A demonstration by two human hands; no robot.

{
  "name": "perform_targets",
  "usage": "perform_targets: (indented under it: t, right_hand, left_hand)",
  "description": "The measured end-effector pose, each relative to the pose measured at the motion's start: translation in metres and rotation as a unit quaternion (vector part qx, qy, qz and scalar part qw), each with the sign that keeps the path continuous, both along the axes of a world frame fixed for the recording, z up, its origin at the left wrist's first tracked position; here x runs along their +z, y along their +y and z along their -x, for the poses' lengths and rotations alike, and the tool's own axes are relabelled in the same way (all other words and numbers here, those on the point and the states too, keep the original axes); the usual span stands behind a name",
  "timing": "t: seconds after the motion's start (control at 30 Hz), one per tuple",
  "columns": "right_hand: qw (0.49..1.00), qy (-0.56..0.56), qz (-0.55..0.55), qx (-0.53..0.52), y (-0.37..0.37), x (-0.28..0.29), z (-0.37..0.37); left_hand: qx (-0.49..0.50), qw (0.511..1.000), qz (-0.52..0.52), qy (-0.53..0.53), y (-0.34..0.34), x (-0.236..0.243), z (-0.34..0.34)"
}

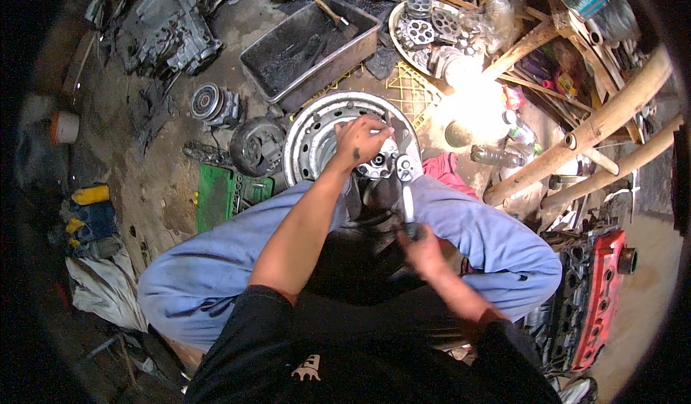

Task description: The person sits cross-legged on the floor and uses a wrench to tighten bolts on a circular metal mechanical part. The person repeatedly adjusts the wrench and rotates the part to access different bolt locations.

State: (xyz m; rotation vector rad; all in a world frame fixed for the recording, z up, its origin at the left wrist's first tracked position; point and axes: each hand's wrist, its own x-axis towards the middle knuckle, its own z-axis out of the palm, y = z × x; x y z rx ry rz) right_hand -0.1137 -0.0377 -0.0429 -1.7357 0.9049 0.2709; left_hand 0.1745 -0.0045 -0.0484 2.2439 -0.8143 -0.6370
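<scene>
A ratchet wrench with a shiny shaft and dark handle is gripped in my right hand, slightly blurred. Its round head rests over the right side of a silver metal machine part. My left hand is closed on the far side of that part, thumb and fingers bent together; the palm hides what lies under it. Beneath and around the part is a white steel wheel rim, between my knees. Whether a socket sits on the wrench cannot be seen.
A black tray with a brush lies ahead. Right of it are a basin of metal parts, a glaring light and wooden poles. A green socket case and a pulley unit lie left.
</scene>
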Motion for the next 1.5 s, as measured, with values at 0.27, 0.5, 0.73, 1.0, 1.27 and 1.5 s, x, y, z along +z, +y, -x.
perform_targets:
  t: [0.27,0.5,0.73,1.0,1.27,1.5]
  right_hand:
    - [0.919,0.190,0.118,0.325,-0.149,0.091,-0.072]
    - [0.702,0.043,0.332,0.629,-0.241,0.125,-0.216]
    - [0.778,0.082,0.347,0.516,-0.222,0.111,-0.174]
    - [0.988,0.053,0.032,-0.144,0.019,0.066,-0.052]
    - [0.977,0.030,0.086,-0.192,0.041,0.030,-0.055]
    - [0.945,0.088,0.316,0.007,-0.055,0.050,-0.017]
  left_hand:
    - [0.015,1.000,-0.016,-0.012,-0.001,0.003,0.003]
    - [0.011,1.000,-0.012,0.017,-0.001,-0.001,-0.003]
    - [0.044,0.998,-0.003,0.036,-0.003,-0.002,-0.002]
    - [0.051,0.996,-0.048,0.052,0.001,0.007,-0.004]
    - [0.044,0.999,0.016,-0.007,0.001,-0.002,0.002]
    - [0.020,1.000,0.007,-0.014,0.002,-0.002,0.004]
